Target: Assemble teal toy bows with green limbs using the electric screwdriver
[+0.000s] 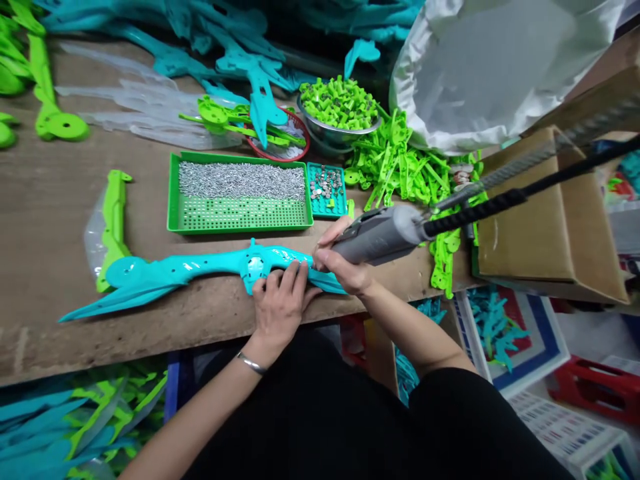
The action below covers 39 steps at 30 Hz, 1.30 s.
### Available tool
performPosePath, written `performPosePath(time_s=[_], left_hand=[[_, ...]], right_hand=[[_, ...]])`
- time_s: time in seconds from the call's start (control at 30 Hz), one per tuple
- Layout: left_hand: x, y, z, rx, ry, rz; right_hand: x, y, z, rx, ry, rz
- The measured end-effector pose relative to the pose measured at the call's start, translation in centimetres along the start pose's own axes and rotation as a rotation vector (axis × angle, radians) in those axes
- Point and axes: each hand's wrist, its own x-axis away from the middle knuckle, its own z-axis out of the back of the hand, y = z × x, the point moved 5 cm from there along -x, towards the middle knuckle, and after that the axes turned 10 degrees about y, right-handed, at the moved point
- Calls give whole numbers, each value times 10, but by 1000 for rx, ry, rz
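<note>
Gripping grey power tool [380, 237] in right hand [345, 267], clamping turquoise part [205, 265] down under left hand [280, 297] along bench edge [150, 333]; room leftward. Behind: green tray [240, 231] of silvery pieces [240, 180], metal bowl [341, 133] of green pieces [340, 103].

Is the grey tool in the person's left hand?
No, the right hand grips the grey tool, while the left hand rests on the turquoise piece.

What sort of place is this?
Probably a factory or workshop, at an assembly bench: a green tray of small metal pieces, a metal bowl heaped with green parts, and a grey tool held in the right hand.
</note>
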Motion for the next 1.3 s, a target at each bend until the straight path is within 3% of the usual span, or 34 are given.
performPosePath(time_s=[0.17, 0.33, 0.4, 0.47, 0.53, 0.6, 0.87, 1.3], left_hand=[[-3, 0, 1, 8, -28, 15], [-4, 0, 1, 11, -46, 32], [-4, 1, 1, 6, -28, 33], [-5, 1, 2, -2, -9, 30], [-5, 1, 3, -7, 3, 29], [-5, 2, 3, -2, -1, 28], [-2, 1, 1, 23, -44, 44], [-3, 0, 0, 7, -56, 22]], right_hand=[[-3, -13, -12, 91, -194, 81], [-22, -24, -21, -53, -368, 132], [-40, -26, -20, -172, -270, 183], [-62, -24, -18, -250, -60, 246], [-81, -16, -18, -264, 103, 278], [-96, -5, -22, -243, 180, 280], [-115, 18, -28, -122, 259, 198], [-125, 15, -35, -152, 181, 233]])
